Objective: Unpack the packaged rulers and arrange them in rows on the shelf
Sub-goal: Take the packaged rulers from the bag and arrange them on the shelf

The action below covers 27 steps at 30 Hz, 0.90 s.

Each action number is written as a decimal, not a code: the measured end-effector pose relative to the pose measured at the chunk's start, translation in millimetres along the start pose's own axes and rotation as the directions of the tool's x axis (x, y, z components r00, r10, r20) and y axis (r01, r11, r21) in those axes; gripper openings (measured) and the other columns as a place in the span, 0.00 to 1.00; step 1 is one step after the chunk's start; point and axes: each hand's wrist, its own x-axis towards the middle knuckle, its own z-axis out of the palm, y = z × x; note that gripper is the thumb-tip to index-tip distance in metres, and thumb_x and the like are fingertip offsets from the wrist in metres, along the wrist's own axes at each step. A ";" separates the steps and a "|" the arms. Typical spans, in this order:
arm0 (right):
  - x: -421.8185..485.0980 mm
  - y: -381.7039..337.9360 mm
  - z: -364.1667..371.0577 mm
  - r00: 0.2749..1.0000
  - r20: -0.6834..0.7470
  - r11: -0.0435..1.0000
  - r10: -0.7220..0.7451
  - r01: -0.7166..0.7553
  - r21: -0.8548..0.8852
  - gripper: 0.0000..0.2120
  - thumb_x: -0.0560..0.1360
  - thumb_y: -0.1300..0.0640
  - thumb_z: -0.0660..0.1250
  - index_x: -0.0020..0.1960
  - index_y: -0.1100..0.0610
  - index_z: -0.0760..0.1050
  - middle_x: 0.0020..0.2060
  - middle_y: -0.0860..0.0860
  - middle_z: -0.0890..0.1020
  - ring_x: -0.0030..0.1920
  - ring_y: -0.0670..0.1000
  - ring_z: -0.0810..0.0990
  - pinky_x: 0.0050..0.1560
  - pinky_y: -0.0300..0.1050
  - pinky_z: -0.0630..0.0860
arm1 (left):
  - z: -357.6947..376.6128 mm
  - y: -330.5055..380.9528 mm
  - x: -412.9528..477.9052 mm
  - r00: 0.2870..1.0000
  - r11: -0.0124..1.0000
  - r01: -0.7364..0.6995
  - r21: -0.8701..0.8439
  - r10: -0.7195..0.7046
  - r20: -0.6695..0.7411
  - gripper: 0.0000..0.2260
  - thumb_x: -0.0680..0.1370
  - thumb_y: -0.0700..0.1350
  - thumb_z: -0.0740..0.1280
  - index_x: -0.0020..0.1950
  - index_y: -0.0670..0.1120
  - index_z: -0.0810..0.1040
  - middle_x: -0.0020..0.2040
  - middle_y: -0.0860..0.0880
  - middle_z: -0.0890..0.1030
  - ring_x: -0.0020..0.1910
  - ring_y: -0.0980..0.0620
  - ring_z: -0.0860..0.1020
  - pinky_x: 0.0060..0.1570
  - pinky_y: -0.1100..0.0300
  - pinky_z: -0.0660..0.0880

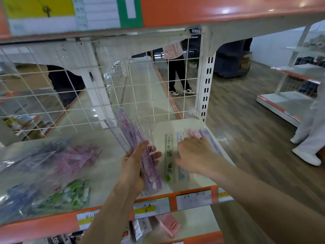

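My left hand (139, 161) grips a clear packet of purple and pink rulers (133, 147), held tilted above the white shelf (109, 166). My right hand (195, 154) lies with spread fingers on a row of pink and purple rulers (198, 133) at the shelf's right end. A green ruler (168, 159) lies flat between the two hands, and a blue-marked ruler (182, 175) lies beside it. On the shelf's left sit clear bags of packaged rulers (44, 171) in pink, blue and green.
A white wire grid (73, 95) backs the shelf, with a slotted upright post (205, 88) at its right. The orange front edge (175, 199) carries price labels. Boxes sit on the shelf below. People stand behind the grid (177, 71) and at far right (309, 131).
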 end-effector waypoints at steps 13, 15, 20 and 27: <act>-4.3 -2.3 14.0 1.000 -0.005 1.000 0.002 -0.002 -0.023 0.15 0.78 0.48 0.58 0.56 0.57 0.74 0.55 0.54 0.74 0.59 0.57 0.70 0.60 0.53 0.64 | 0.5 -3.0 -7.1 0.999 0.999 0.037 -0.039 -0.037 0.011 0.07 0.76 0.42 0.67 0.40 0.42 0.80 0.33 0.44 0.81 0.31 0.47 0.82 0.28 0.60 0.78; 1.9 -11.9 13.8 0.999 -0.034 1.000 -0.013 0.013 -0.003 0.18 0.79 0.46 0.57 0.58 0.58 0.74 0.57 0.55 0.74 0.61 0.58 0.70 0.62 0.56 0.63 | 1.3 -2.2 -7.8 0.999 0.997 0.048 -0.062 -0.047 0.019 0.07 0.76 0.42 0.67 0.40 0.41 0.79 0.32 0.43 0.81 0.30 0.47 0.81 0.27 0.59 0.78; 8.7 -28.0 22.3 0.999 0.023 0.998 -0.045 0.046 -0.039 0.16 0.78 0.51 0.57 0.58 0.59 0.74 0.57 0.57 0.76 0.60 0.59 0.71 0.63 0.60 0.61 | 1.5 -2.2 -7.6 0.997 0.994 0.078 -0.070 -0.077 0.019 0.08 0.76 0.43 0.67 0.41 0.39 0.79 0.31 0.43 0.81 0.29 0.47 0.81 0.28 0.57 0.79; 7.3 -18.6 21.8 0.999 0.022 0.999 -0.038 0.038 -0.001 0.18 0.78 0.49 0.57 0.62 0.58 0.71 0.59 0.56 0.73 0.62 0.59 0.70 0.66 0.60 0.61 | 0.4 -3.3 -5.1 0.998 0.996 0.058 -0.061 -0.057 0.014 0.06 0.76 0.42 0.67 0.42 0.40 0.80 0.32 0.44 0.82 0.31 0.47 0.82 0.30 0.57 0.80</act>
